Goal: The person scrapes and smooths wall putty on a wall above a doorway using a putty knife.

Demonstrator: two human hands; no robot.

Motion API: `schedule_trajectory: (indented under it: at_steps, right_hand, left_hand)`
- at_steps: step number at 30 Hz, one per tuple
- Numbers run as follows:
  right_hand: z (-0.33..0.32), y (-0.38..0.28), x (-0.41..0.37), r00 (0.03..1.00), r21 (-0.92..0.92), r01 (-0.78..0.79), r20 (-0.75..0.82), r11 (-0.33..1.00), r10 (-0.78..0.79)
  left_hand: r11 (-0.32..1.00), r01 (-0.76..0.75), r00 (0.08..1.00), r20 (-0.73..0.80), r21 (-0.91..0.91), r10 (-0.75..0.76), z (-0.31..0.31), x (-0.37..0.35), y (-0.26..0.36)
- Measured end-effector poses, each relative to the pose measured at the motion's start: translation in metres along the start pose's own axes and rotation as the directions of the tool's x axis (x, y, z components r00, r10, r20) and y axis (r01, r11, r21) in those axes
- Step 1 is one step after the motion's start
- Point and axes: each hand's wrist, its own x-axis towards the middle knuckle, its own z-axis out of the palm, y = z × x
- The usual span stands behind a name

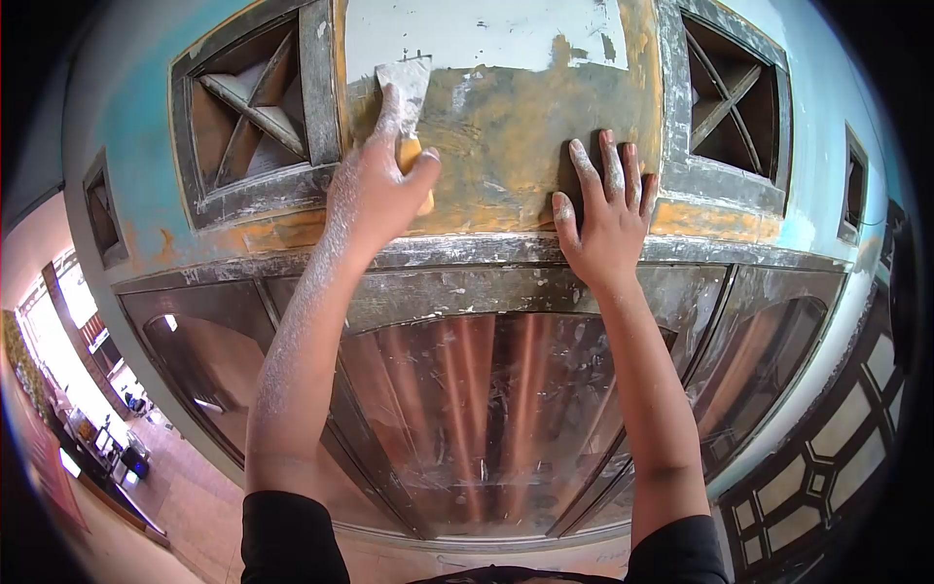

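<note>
My left hand (375, 195) is closed round the yellow handle of a putty knife (404, 88), its index finger stretched along the wide blade. The blade's edge meets the wall just below a white paint patch (467, 34). White flakes and dust coat my left hand and forearm. My right hand (608, 214) lies with spread fingers against the bare, grey-and-ochre scraped wall (506, 146), holding nothing; its fingertips are whitened with dust. Below both hands runs a worn wooden frame ledge (467, 253).
Wooden vents with crossed bars, a left vent (255, 107) and a right vent (735, 102), flank the scraped wall. Beneath is a glazed window (477, 409) with curtains behind it. A dark patterned door (827, 457) stands at lower right; a tiled floor (190, 487) shows at lower left.
</note>
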Motion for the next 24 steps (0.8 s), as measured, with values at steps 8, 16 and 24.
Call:
schedule_trajectory:
  at_steps: [8, 16, 24]
  right_hand:
    - [0.000, 0.005, -0.018, 1.000, 0.057, 0.007, 0.030, 0.998, -0.009]
    - [-0.002, 0.010, -0.037, 0.997, 0.103, 0.046, 0.050, 0.994, -0.051]
    - [0.001, 0.013, -0.042, 0.997, 0.120, 0.061, 0.036, 0.991, -0.066]
  left_hand:
    - [0.995, 0.043, 0.998, 0.049, 0.089, -0.048, 0.005, -0.012, 0.011]
    - [0.980, 0.070, 0.994, 0.072, 0.184, -0.084, 0.021, -0.015, 0.028]
    - [0.992, 0.033, 0.997, 0.071, 0.123, -0.042, 0.038, -0.020, 0.045]
